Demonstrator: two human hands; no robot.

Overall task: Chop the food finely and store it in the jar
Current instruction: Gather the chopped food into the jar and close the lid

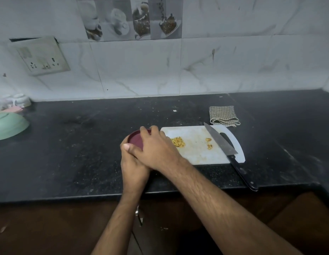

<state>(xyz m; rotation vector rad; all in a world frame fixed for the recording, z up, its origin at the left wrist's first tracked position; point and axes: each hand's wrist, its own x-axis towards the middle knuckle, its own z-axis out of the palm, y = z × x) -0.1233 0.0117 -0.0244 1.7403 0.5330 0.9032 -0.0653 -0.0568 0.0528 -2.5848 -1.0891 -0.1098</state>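
- The jar (pixel 136 139) stands on the dark surface (pixel 86 153), just left of the board (pixel 196 153); only its maroon lid shows, the body hidden by the hands.
- The left hand (pixel 134 166) wraps the jar's near side from below, thumb up against the lid's left rim; its grip is curled round the jar.
- The right hand (pixel 156 150) lies over the lid from the right, fingers bent over the far rim, its grip closed on the lid; it overlaps the left hand.
- On the white board a small heap of yellow chopped food (pixel 178 141) lies near the left edge, just beside the right hand.
- A few more bits (pixel 208 143) lie near the board's middle, close to the knife.
- The knife (pixel 228 151) rests slantwise on the board's right part, blade tip to the far side, black handle reaching off the near edge onto the surface; no hand touches it.
- A folded checked cloth (pixel 224 115) lies behind the board.
- A green bowl (pixel 9 126) sits upside down at the far left, with cups (pixel 16 101) behind it.
- A socket plate (pixel 42 56) hangs tilted on the tiled wall.
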